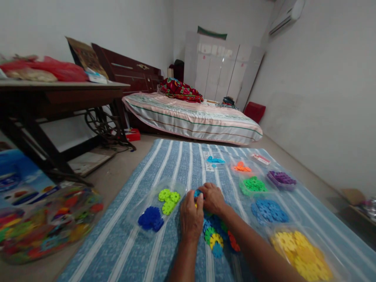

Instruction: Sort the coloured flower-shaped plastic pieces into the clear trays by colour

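My left hand point(191, 215) and my right hand point(212, 199) meet over the middle of the striped cloth. Between their fingertips shows a blue notched disc point(197, 192), with a bit of yellow just under it. Both hands are closed at this piece, though the fingers hide most of it. Beneath my right forearm lies an assembly of notched discs point(216, 239) in blue, green, yellow and orange, partly covered by the arm. Left of my left hand, a clear tray point(133, 214) holds lime green discs point(169, 199) and dark blue discs point(150, 218).
To the right stand clear boxes of yellow discs point(302, 254), blue discs point(269, 211), green discs point(254, 185), purple discs point(281, 177) and orange pieces point(242, 167). A bag of colourful pieces point(55, 223) lies on the floor at left. Behind are a bed point(194, 117) and a sewing-machine table point(58, 88).
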Action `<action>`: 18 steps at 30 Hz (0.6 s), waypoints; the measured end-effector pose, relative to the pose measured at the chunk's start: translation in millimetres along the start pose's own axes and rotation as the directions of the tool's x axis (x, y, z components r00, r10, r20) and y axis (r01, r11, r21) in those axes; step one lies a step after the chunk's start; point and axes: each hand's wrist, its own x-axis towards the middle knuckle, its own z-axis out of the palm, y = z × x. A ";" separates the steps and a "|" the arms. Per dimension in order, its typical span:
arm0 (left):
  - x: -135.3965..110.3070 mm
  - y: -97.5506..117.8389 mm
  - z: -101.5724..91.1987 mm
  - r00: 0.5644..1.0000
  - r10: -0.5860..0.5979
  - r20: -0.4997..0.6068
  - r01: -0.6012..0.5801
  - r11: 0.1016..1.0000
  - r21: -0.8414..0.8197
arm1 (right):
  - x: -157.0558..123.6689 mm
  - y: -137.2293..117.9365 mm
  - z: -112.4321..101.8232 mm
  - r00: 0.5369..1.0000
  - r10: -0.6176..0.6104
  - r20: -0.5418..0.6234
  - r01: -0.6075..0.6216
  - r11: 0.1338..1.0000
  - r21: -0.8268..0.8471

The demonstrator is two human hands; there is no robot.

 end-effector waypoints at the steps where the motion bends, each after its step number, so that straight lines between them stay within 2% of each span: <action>1: -0.1 -1.0 0.9 1.000 -0.007 0.013 0.007 1.000 -0.005 | -6.9 0.6 -2.2 1.000 -0.019 0.010 0.019 1.000 0.002; 7: -0.9 4.6 -1.3 0.988 -0.024 0.154 0.042 0.993 -0.113 | -60.6 -2.5 -5.3 0.998 -0.055 -0.037 0.057 0.997 0.048; 11: -1.2 17.5 -5.7 0.968 -0.064 0.245 0.116 0.972 -0.204 | -101.6 -10.7 -3.6 0.986 -0.029 -0.162 0.042 0.996 0.075; 15: -1.4 25.1 -6.6 0.946 -0.086 0.313 0.175 0.947 -0.268 | -138.9 -15.6 -4.1 0.952 -0.119 -0.283 0.154 0.982 0.105; 18: -1.1 25.9 -6.5 0.935 -0.118 0.334 0.228 0.922 -0.313 | -160.9 -5.8 -5.5 0.911 -0.127 -0.392 0.190 0.974 0.126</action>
